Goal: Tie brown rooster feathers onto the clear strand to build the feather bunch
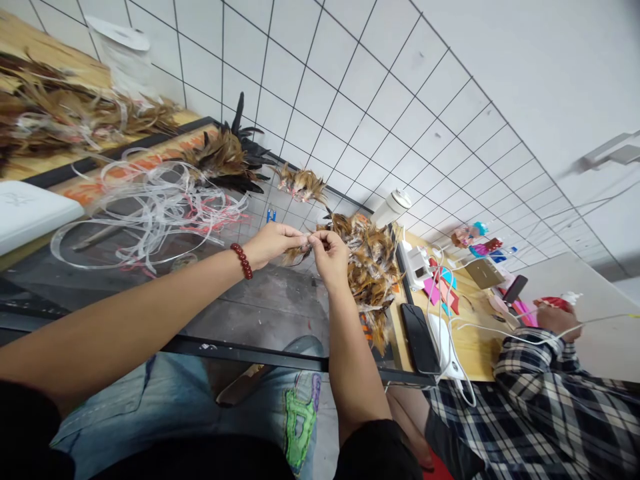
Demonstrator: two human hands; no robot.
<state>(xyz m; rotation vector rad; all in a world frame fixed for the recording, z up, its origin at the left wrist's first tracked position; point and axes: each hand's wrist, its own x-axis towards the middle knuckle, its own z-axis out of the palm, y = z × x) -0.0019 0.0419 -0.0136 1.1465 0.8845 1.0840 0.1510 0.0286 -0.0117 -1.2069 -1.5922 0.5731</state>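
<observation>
Over the dark glass tabletop (280, 300), my left hand (277, 241) pinches a small feather bunch (296, 255), its brown tips showing below the fingers. My right hand (331, 257) is closed in a pinch against the left fingertips, and what sits between its thumb and finger is too small to make out. Just right of it lies a big pile of brown feather bunches (373, 267). Beyond my hands rest a few tan feather tufts (303, 185) and a blue clip-like tool (271, 214). Tangled clear and pink ribbons (160, 207) spread to the left of my left hand.
Brown and black feathers (227, 157) stand at the back left, with more feathers (65, 113) on a wooden board. A white box (33, 213) is at the left edge. Right are a white bottle (393, 207), a phone (420, 339), cables, and a person in a plaid shirt (545, 387).
</observation>
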